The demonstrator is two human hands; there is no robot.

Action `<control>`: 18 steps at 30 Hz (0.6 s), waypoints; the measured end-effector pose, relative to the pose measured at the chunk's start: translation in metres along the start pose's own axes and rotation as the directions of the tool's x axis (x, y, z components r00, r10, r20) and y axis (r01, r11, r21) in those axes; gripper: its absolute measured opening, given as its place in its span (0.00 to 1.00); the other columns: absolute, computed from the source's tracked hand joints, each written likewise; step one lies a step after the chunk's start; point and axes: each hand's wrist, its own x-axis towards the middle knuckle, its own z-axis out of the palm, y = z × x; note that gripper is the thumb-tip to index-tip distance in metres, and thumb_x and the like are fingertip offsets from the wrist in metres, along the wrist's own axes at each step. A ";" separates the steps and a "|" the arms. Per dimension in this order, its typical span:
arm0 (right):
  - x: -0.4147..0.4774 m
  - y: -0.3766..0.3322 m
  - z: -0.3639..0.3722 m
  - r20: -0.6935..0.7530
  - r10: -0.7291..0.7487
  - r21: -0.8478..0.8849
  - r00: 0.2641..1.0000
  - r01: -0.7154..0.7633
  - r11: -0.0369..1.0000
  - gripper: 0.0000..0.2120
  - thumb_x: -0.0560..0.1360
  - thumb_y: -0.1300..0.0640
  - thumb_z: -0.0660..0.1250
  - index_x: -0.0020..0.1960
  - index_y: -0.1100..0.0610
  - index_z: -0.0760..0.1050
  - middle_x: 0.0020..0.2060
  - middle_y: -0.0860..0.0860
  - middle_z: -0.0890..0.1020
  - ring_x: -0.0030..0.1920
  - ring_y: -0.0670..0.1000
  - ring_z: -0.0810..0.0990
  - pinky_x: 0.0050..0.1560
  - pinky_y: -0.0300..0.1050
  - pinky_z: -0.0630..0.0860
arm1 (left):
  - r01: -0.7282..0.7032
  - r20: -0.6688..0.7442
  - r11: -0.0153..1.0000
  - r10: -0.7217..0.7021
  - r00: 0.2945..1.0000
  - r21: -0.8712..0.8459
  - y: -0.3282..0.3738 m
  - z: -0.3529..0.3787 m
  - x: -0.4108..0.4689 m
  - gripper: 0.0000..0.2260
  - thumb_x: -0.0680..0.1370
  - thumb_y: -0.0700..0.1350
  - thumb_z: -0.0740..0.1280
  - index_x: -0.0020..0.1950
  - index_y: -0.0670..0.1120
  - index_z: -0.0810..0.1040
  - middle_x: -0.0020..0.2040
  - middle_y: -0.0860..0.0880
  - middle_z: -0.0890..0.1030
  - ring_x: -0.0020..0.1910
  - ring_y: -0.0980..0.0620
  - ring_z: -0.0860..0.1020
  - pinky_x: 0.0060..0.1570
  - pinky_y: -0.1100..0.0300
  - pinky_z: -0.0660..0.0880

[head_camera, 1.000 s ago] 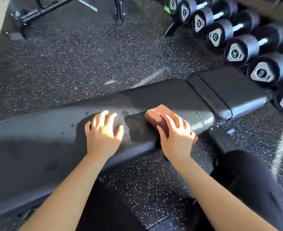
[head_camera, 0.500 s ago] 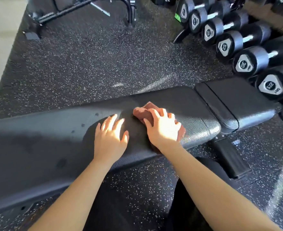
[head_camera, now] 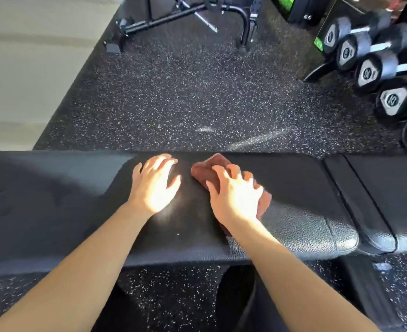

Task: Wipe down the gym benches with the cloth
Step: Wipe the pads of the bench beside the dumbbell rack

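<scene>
Two bare forearms are seen reaching forward from the bottom edge over one long black padded gym bench point(head_camera: 54, 207), whose long axis runs left to right across the view. The bench is made up of two cushions: a long pad under the hands and a shorter seat pad point(head_camera: 389, 188) at the right, separated by a narrow gap. The left hand point(head_camera: 155, 184) is laid flat on the long pad with its fingers spread open and nothing held. Just beside it, to the right, the right hand point(head_camera: 234, 194) is pressed down on one reddish-brown folded cloth point(head_camera: 203, 170), the fingers curled over the fabric. The cloth lies on top of the long pad near its middle, with one corner pointing toward the far edge of the bench and another part showing to the right of the wrist. Beyond the bench, black rubber flooring flecked with white point(head_camera: 185, 97) is spread out. Five black hexagonal dumbbells point(head_camera: 393, 100) are counted in a row at the far right, some blurred. At the far top, one black metal equipment frame point(head_camera: 173, 17) stands on the floor.
</scene>
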 end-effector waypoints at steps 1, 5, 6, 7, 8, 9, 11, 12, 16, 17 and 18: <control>0.009 -0.004 0.001 -0.009 -0.023 -0.011 1.000 0.023 1.000 0.18 0.76 0.42 0.57 0.65 0.42 0.65 0.63 0.48 0.69 0.58 0.58 0.67 0.52 0.56 0.64 | 0.039 -0.023 0.999 -0.040 0.999 -0.017 0.000 0.002 0.004 0.19 0.76 0.53 0.62 0.65 0.49 0.71 0.69 0.50 0.70 0.70 0.49 0.65 0.68 0.41 0.58; 0.040 -0.016 0.009 -0.027 -0.076 -0.034 0.997 0.075 0.997 0.17 0.77 0.43 0.57 0.64 0.44 0.66 0.61 0.50 0.70 0.57 0.59 0.68 0.50 0.56 0.64 | 0.102 -0.121 0.995 -0.099 0.988 0.018 -0.003 0.012 0.009 0.20 0.74 0.54 0.63 0.65 0.51 0.72 0.67 0.51 0.72 0.68 0.50 0.67 0.68 0.44 0.60; 0.048 -0.018 0.010 -0.023 -0.074 -0.030 0.997 0.073 0.997 0.17 0.77 0.43 0.57 0.64 0.45 0.66 0.61 0.50 0.70 0.57 0.59 0.68 0.50 0.56 0.64 | 0.096 -0.137 0.995 -0.092 0.986 0.023 -0.004 0.013 0.009 0.20 0.74 0.54 0.63 0.64 0.51 0.72 0.66 0.51 0.73 0.67 0.50 0.68 0.67 0.44 0.61; 0.055 -0.020 0.011 -0.016 -0.069 -0.025 0.998 0.068 0.997 0.16 0.77 0.43 0.56 0.64 0.45 0.66 0.61 0.50 0.70 0.57 0.59 0.68 0.50 0.56 0.64 | 0.090 -0.147 0.996 -0.085 0.985 0.029 -0.004 0.014 0.009 0.20 0.74 0.54 0.63 0.64 0.51 0.73 0.66 0.51 0.73 0.67 0.50 0.69 0.67 0.44 0.62; 0.062 -0.021 0.011 -0.003 -0.063 -0.021 0.998 0.062 0.998 0.16 0.77 0.43 0.56 0.64 0.44 0.65 0.60 0.49 0.70 0.58 0.58 0.68 0.50 0.56 0.64 | 0.085 -0.156 0.996 -0.078 0.985 0.034 -0.005 0.014 0.009 0.20 0.74 0.54 0.63 0.64 0.50 0.73 0.65 0.51 0.74 0.66 0.50 0.70 0.67 0.44 0.62; 0.067 -0.022 0.012 0.012 -0.059 -0.017 0.998 0.059 0.998 0.16 0.78 0.43 0.55 0.63 0.44 0.65 0.60 0.49 0.70 0.58 0.58 0.68 0.50 0.56 0.64 | 0.081 -0.165 0.996 -0.074 0.984 0.037 -0.005 0.015 0.009 0.20 0.74 0.54 0.63 0.64 0.50 0.73 0.65 0.51 0.74 0.65 0.50 0.70 0.66 0.44 0.63; 0.071 -0.020 0.011 0.028 -0.062 -0.007 0.998 0.062 0.998 0.15 0.77 0.42 0.55 0.63 0.44 0.65 0.59 0.48 0.70 0.59 0.57 0.67 0.50 0.56 0.63 | 0.078 -0.170 0.996 -0.070 0.983 0.039 -0.006 0.015 0.009 0.19 0.74 0.54 0.63 0.64 0.50 0.74 0.65 0.51 0.74 0.65 0.50 0.71 0.66 0.45 0.62; 0.072 -0.017 0.011 0.025 -0.059 -0.001 0.998 0.060 0.998 0.15 0.77 0.42 0.56 0.62 0.44 0.66 0.59 0.47 0.71 0.58 0.57 0.67 0.50 0.56 0.63 | 0.079 -0.165 0.996 -0.072 0.984 0.038 -0.006 0.015 0.009 0.19 0.74 0.54 0.63 0.64 0.51 0.73 0.65 0.51 0.74 0.65 0.50 0.70 0.66 0.45 0.62; 0.073 -0.009 0.010 0.008 0.021 -0.010 1.000 -0.021 1.000 0.16 0.77 0.42 0.55 0.64 0.44 0.65 0.59 0.47 0.71 0.58 0.57 0.68 0.50 0.56 0.64 | 0.086 -0.163 0.996 -0.084 0.983 0.008 -0.006 0.015 0.010 0.19 0.73 0.54 0.64 0.63 0.51 0.74 0.65 0.52 0.74 0.65 0.50 0.71 0.66 0.44 0.63; 0.073 -0.011 0.011 0.003 0.037 -0.022 0.999 -0.036 0.999 0.17 0.77 0.42 0.56 0.64 0.44 0.65 0.59 0.47 0.71 0.58 0.57 0.68 0.50 0.57 0.64 | 0.087 -0.160 0.996 -0.084 0.984 0.014 -0.006 0.015 0.010 0.19 0.73 0.54 0.63 0.63 0.51 0.74 0.65 0.52 0.74 0.65 0.51 0.70 0.66 0.44 0.63; 0.074 -0.015 0.012 -0.003 0.041 -0.034 0.999 -0.041 0.999 0.16 0.77 0.42 0.56 0.64 0.44 0.66 0.58 0.48 0.72 0.58 0.58 0.68 0.49 0.56 0.64 | 0.088 -0.157 0.996 -0.083 0.984 0.021 -0.006 0.015 0.010 0.19 0.73 0.54 0.63 0.63 0.51 0.74 0.65 0.52 0.74 0.65 0.51 0.70 0.66 0.44 0.63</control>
